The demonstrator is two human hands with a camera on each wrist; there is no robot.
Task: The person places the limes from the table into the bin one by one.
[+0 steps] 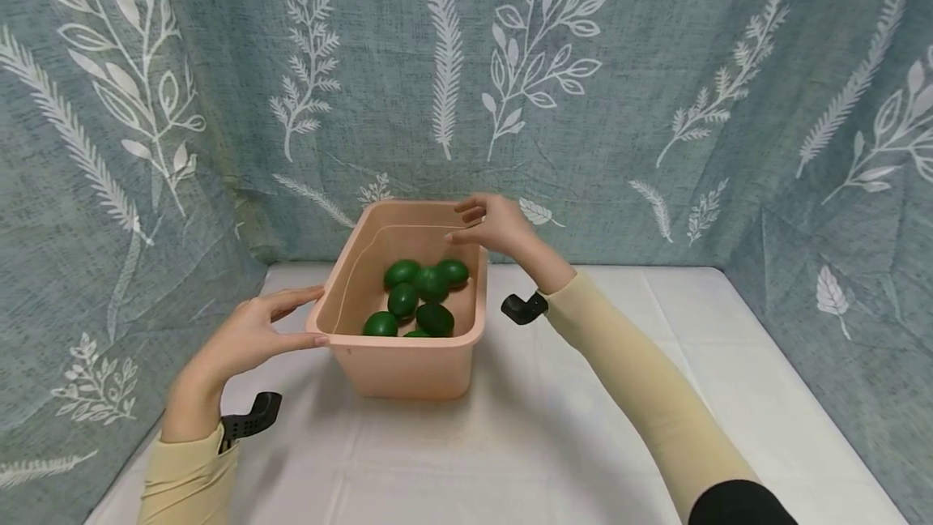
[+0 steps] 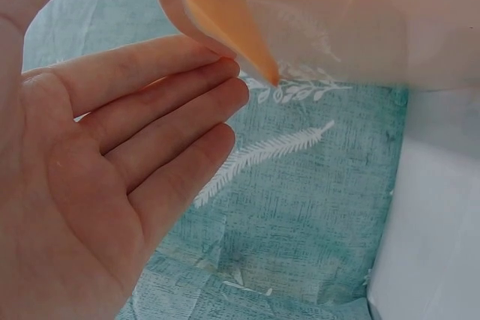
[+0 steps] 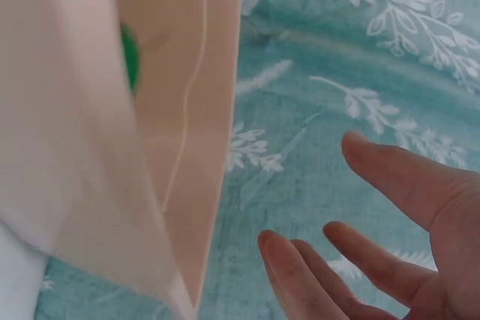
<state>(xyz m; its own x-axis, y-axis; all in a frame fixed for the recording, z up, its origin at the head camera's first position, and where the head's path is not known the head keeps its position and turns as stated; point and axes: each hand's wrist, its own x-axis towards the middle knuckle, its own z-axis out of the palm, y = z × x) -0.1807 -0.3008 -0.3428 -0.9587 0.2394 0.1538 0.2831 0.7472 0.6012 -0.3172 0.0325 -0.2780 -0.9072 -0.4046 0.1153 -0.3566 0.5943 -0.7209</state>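
A peach-coloured plastic bin [image 1: 401, 367] stands on the white table, its open top facing up toward the head camera. Several smooth, dark green oval fruits [image 1: 432, 283], like avocados, lie loose in it. My left hand [image 1: 244, 339] is at the bin's near left corner, thumb by the front rim and straight fingers [image 2: 180, 106] right at the side rim. Over the far right corner hovers my right hand [image 1: 496, 225], fingers spread and loosely bent. In the right wrist view, a gap shows between the right fingertips [image 3: 281, 252] and the bin wall [image 3: 214, 110].
White cloth covers the table [image 1: 583, 395]. A blue-green curtain [image 1: 379, 87] with white leaf prints hangs behind and along both sides, close behind the bin. Black wrist mounts [image 1: 251, 418] stick out from both of my wrists.
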